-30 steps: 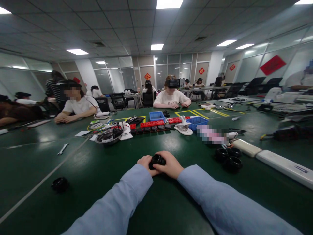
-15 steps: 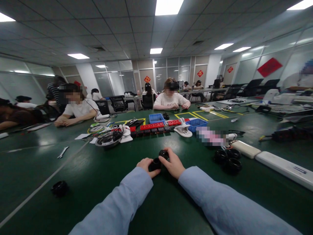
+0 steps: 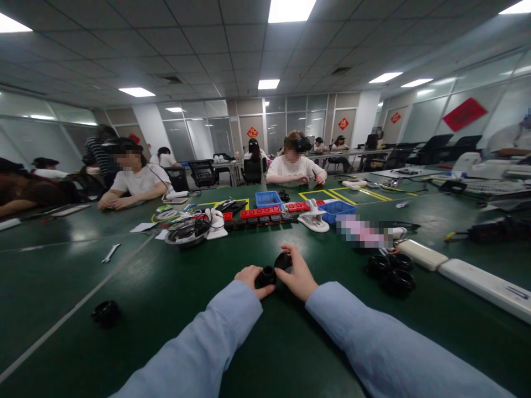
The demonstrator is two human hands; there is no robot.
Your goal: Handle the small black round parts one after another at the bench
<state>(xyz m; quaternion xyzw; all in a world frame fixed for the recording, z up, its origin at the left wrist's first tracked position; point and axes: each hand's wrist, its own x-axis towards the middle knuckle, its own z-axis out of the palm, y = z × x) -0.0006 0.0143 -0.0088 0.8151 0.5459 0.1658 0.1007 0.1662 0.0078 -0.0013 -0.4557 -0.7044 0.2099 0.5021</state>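
Near the middle of the green table (image 3: 166, 309), my left hand (image 3: 249, 278) grips a black cylindrical part (image 3: 267, 275) whose round open end faces up. Just right of it, my right hand (image 3: 299, 276) holds a black round piece (image 3: 282, 261) between thumb and fingers, tilted and slightly higher. A small gap shows between the two black pieces. Several black ring-shaped parts (image 3: 399, 281) are grouped to the right, and one more black part (image 3: 106, 313) sits at the left.
Beyond my hands lie a red strip (image 3: 260, 211), a blue tray (image 3: 338, 211), a white clamp (image 3: 313, 217) and a dish with cables (image 3: 186, 231). A wrench (image 3: 110, 253) is at left, a long white box (image 3: 485, 284) at right. People sit across the table.
My right hand has moved slightly up and right with its black piece, which has turned and now stands apart from the cylindrical part. The view has shifted a little.
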